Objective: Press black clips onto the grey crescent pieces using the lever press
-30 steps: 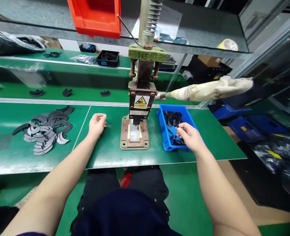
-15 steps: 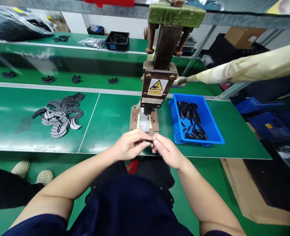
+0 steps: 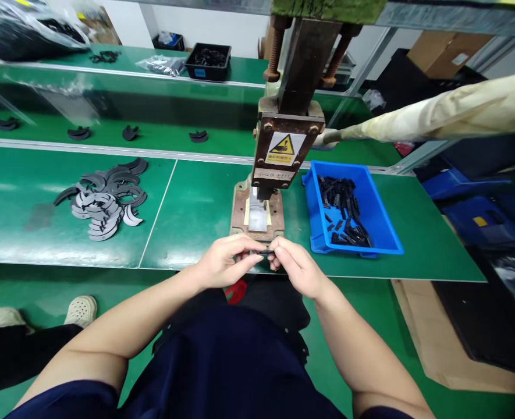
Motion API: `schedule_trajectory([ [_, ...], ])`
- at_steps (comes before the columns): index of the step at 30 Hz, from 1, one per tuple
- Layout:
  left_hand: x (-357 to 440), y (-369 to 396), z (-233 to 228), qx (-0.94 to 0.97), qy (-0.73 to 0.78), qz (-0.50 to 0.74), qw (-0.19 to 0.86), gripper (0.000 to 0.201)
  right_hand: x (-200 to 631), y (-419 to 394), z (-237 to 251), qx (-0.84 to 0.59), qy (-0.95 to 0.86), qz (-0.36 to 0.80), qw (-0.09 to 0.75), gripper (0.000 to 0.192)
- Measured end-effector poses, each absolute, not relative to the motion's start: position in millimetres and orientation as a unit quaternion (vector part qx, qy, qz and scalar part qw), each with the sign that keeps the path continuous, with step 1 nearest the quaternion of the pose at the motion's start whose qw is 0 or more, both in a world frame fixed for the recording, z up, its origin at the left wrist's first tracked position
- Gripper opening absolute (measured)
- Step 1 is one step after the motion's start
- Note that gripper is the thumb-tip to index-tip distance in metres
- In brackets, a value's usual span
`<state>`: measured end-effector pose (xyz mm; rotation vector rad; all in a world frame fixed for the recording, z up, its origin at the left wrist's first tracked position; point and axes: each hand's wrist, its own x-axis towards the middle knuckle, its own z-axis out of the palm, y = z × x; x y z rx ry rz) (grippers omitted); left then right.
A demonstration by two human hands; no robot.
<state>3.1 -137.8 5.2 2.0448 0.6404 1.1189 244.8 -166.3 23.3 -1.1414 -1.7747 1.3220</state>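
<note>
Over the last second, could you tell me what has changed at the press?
The right hand left the blue bin and the left hand left the mat; both met in front of the press base, pinching a small black part between them. The crescent pile and the bin stayed put.

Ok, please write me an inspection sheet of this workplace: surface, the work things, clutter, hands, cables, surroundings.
Surface: green bench, two mats meeting at a seam.
Work things: small black part pinched between both hands in front of the press; blue bin of black parts to its right; padded lever pointing right.
Clutter: pile of grey crescent pieces on the left mat; single dark pieces on the back strip.
Hands: left hand and right hand meet at the part, fingers closed on it.
Cables: nothing seen.
Surroundings: black tray and bags on the far bench; cardboard box; another person's shoes at the left.
</note>
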Motion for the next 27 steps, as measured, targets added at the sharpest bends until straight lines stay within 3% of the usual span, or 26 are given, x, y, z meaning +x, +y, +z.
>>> schedule_trajectory([
  [7,0.2,-141.0,7.8,0.773,0.26,0.413,0.406,0.024,243.4,-166.3,21.1,-0.438,-0.691,0.484,0.311,0.038],
  [13,10.7,-140.7,3.9,0.574,0.32,0.29,0.696,0.034,240.0,-165.4,22.6,-0.435,-0.743,0.42,0.288,0.032],
  [16,16.0,-136.8,-5.0,0.506,0.294,0.274,0.763,0.041,241.2,-164.5,18.2,-0.434,-0.759,0.395,0.281,0.031],
  [20,13.9,-112.4,-16.9,0.51,0.304,0.364,0.717,0.046,259.4,-158.7,3.1,-0.482,-0.741,0.358,0.301,0.029],
  [23,8.8,-81.0,-25.5,0.535,0.35,0.461,0.616,0.047,282.5,-152.4,-8.9,-0.523,-0.717,0.335,0.317,0.028],
  [27,5.5,-45.0,-32.2,0.623,0.417,0.497,0.438,0.03,306.9,-146.6,-15.9,-0.54,-0.704,0.33,0.323,0.027],
])
